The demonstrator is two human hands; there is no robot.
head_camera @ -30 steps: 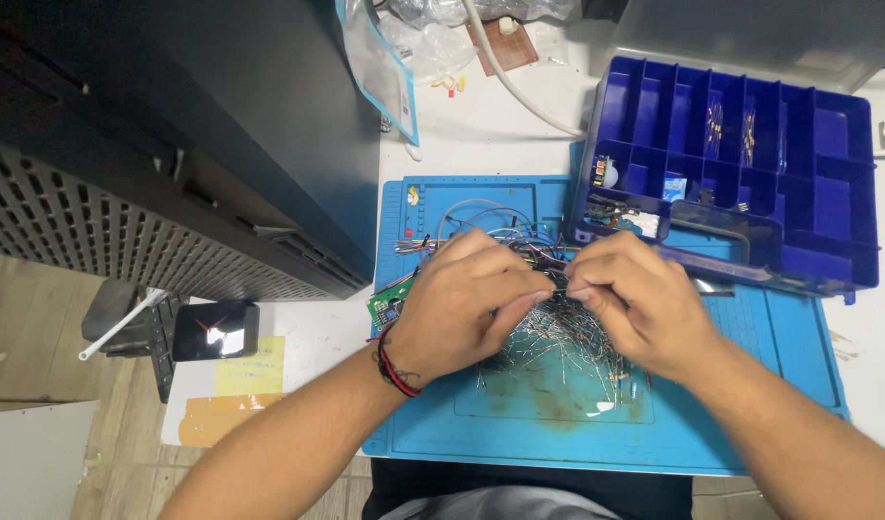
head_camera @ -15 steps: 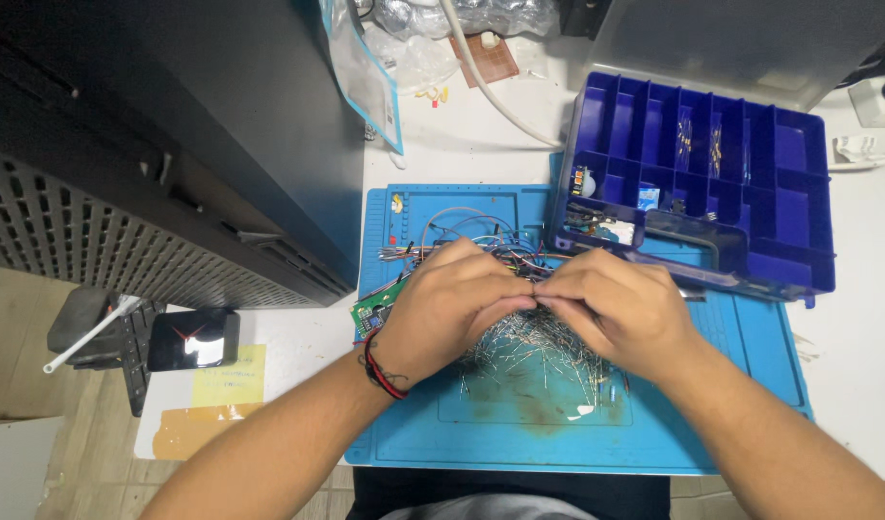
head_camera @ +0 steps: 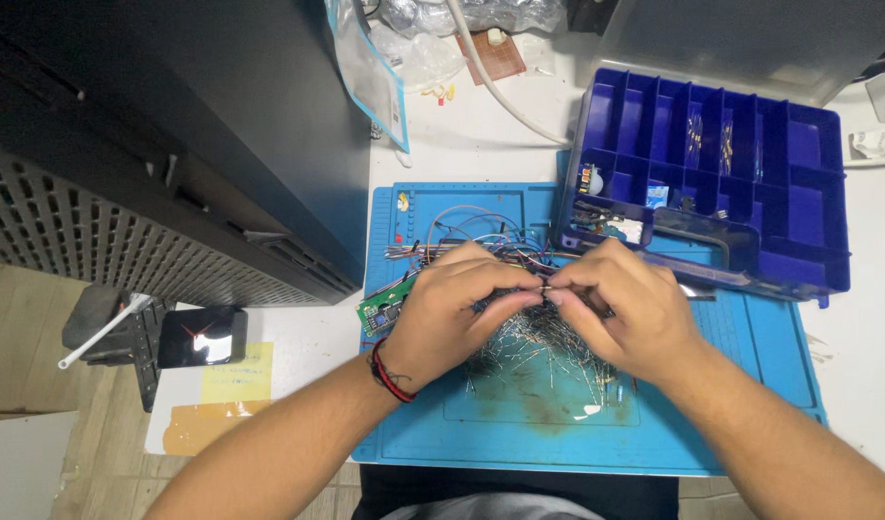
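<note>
Both hands stay bunched together over the middle of the blue work mat (head_camera: 751,385), much as they were a second ago — what has shifted is mainly the head camera, which has drifted so the mat and the blue compartment organiser box (head_camera: 741,183) now sit a little further left and lower in view. The left hand (head_camera: 452,308) and the right hand (head_camera: 621,313) meet fingertip to fingertip, each pinching one small wire-leaded component (head_camera: 545,288) between them (too small to say exactly what kind). That part is held just above the loose heap of thin metal-legged components (head_camera: 539,351) spread on the mat. The grip looks unchanged across the interval, so the fine work at the fingertips appears to be continuing rather than finished. A tangle of coloured jumper wires (head_camera: 467,226) lies just beyond the knuckles, and a small green circuit module (head_camera: 383,306) peeks out beside the left hand. The left wrist wears a red-and-black cord bracelet (head_camera: 390,376).
</note>
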